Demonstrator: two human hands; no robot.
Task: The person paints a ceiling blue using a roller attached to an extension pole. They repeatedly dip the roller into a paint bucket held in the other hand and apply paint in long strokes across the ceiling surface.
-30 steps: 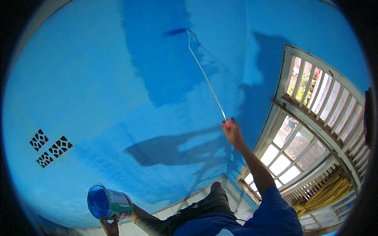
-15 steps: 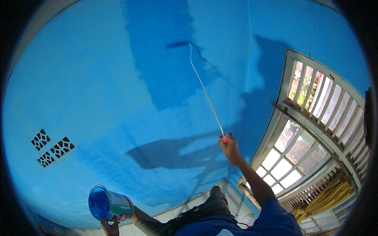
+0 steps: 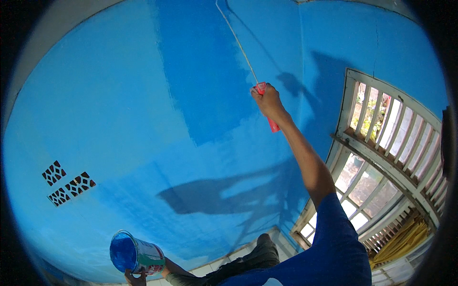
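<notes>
My right hand (image 3: 268,101) is closed round the red handle of a paint roller (image 3: 239,46), arm stretched upward. The roller's thin metal rod runs up past the top edge, so its sleeve is out of sight. Behind it, a darker blue band of fresh paint (image 3: 202,76) covers part of the light blue wall (image 3: 114,109). At the lower left, my left hand (image 3: 136,278) grips a paint bucket (image 3: 150,257) near its rim. The bucket is tilted with its mouth facing me, and blue paint (image 3: 122,253) shows inside.
A slatted wooden window (image 3: 381,138) with glass panes fills the right side, a yellow cloth (image 3: 400,243) hanging at its lower part. Patterned vent openings (image 3: 69,183) pierce the wall at left. My bent leg (image 3: 267,250) is below, near white tiles (image 3: 202,270).
My right hand has risen with the roller, whose sleeve has left the picture at the top. The bucket stays in my left hand, nearly where it was.
</notes>
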